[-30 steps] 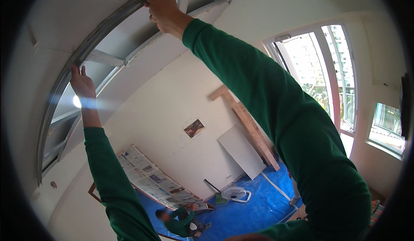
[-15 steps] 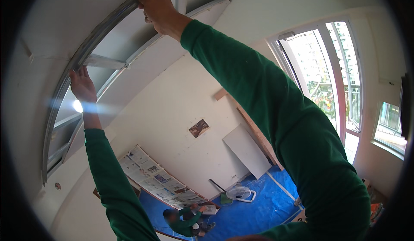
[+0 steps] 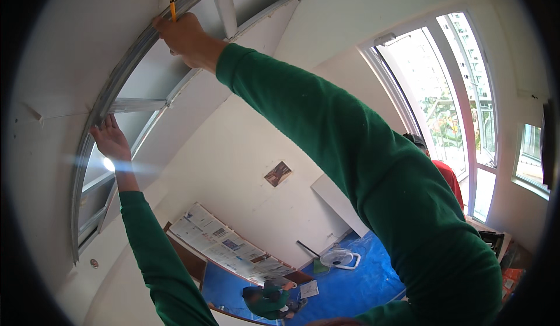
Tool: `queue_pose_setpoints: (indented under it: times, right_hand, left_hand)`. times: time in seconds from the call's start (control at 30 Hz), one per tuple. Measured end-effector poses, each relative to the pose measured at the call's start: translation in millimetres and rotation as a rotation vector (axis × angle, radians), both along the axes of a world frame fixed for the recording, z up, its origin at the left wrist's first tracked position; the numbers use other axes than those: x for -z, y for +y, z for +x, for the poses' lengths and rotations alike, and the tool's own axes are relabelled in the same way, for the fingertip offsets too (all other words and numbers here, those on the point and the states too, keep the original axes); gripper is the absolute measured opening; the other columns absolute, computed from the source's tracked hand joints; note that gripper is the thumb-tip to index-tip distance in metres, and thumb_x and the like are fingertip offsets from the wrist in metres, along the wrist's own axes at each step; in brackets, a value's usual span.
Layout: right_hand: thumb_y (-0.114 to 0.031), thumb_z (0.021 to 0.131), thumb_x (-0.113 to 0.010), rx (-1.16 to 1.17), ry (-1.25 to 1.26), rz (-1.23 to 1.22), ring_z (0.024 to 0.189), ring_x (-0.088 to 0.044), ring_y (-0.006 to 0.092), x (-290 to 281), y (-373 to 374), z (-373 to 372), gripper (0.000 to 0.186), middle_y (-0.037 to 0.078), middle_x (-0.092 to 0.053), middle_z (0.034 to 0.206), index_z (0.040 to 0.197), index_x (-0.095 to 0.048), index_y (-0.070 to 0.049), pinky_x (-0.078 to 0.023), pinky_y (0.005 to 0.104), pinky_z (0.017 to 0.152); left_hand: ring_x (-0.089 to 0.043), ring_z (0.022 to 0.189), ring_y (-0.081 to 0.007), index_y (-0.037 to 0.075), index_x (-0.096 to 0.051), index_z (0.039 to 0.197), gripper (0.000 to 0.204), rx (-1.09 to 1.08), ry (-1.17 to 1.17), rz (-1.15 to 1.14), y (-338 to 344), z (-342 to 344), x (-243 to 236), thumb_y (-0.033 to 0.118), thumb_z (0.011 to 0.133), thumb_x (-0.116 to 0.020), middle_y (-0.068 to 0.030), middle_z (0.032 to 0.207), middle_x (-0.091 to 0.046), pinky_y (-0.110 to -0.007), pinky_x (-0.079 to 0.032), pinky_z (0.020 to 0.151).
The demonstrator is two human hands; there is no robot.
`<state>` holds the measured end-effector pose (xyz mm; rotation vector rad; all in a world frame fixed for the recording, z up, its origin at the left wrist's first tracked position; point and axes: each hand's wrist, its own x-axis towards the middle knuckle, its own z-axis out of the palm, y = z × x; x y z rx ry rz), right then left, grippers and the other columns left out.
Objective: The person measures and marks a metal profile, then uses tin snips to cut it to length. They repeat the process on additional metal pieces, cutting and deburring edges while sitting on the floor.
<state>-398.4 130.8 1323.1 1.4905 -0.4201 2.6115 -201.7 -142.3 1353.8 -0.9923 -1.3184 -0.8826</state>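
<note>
Overhead, a metal channel (image 3: 123,57) runs along the ceiling's edge, looking curved in the wide picture. My right hand (image 3: 188,39) is closed around a yellow pencil (image 3: 172,9), eraser end up, with its fingertips at the channel. What the pencil's tip touches is hidden by the fingers. Lower along the same channel, my left hand (image 3: 113,141) is raised palm-up with fingers stretched, touching the metal's underside and holding nothing. A metal cross strut (image 3: 139,105) joins the channel between the two hands. Another strut (image 3: 225,12) lies beyond my right hand.
A bright lamp (image 3: 109,164) glares beside my left wrist. Below, a person in green (image 3: 269,301) crouches on blue sheeting (image 3: 350,279) near a fan (image 3: 336,258). Someone in red (image 3: 448,181) is partly hidden behind my right arm, by the glass door (image 3: 423,81). A newspaper-covered board (image 3: 227,241) leans low.
My right hand and the pencil have moved left and down along the channel. My left hand stays against it. The person in red has come into view by the door.
</note>
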Motion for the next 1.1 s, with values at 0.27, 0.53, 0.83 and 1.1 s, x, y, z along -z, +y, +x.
queue_pose_setpoints:
  times: [0.27,0.53,0.83,1.1]
  right_hand:
    - [-0.031,0.102,-0.079,0.082,-0.013,0.013,0.060,-0.040,0.0134,-9,-12,-6,0.038,0.007,-0.059,0.081,0.101,-0.065,0.004,-0.037,0.0354,0.056]
    - [-0.041,0.102,-0.081,0.118,0.076,0.127,0.062,-0.038,0.0114,6,1,-15,0.044,0.005,-0.055,0.077,0.102,-0.068,0.002,-0.036,0.0326,0.057]
    - [-0.039,0.099,-0.083,0.122,0.215,0.015,0.073,-0.055,0.0135,0,-12,-43,0.051,0.008,-0.074,0.105,0.116,-0.067,0.005,-0.049,0.0325,0.064]
    - [-0.040,0.106,-0.075,-0.055,0.212,0.100,0.067,-0.048,0.0101,-3,-16,-57,0.041,0.005,-0.063,0.102,0.117,-0.063,-0.002,-0.042,0.0290,0.055]
  left_hand:
    - [-0.036,0.161,-0.0342,0.001,-0.035,0.165,0.062,-0.093,0.007,0.157,4,-5,-7,0.046,0.121,-0.031,-0.0199,0.171,-0.041,-0.046,-0.021,0.141]
    - [-0.032,0.162,-0.0291,0.004,-0.026,0.170,0.067,-0.092,0.055,0.088,-5,-17,-15,0.048,0.120,-0.038,-0.0171,0.175,-0.032,-0.044,-0.021,0.140]
    - [-0.046,0.150,-0.0291,0.008,-0.038,0.164,0.062,-0.093,0.098,0.114,-27,-26,-27,0.051,0.119,-0.040,-0.0151,0.165,-0.045,-0.045,-0.034,0.132]
    - [-0.040,0.153,-0.0284,0.008,-0.034,0.162,0.056,0.008,0.105,0.222,-14,-32,-25,0.042,0.119,-0.043,-0.0148,0.163,-0.042,-0.044,-0.029,0.131]
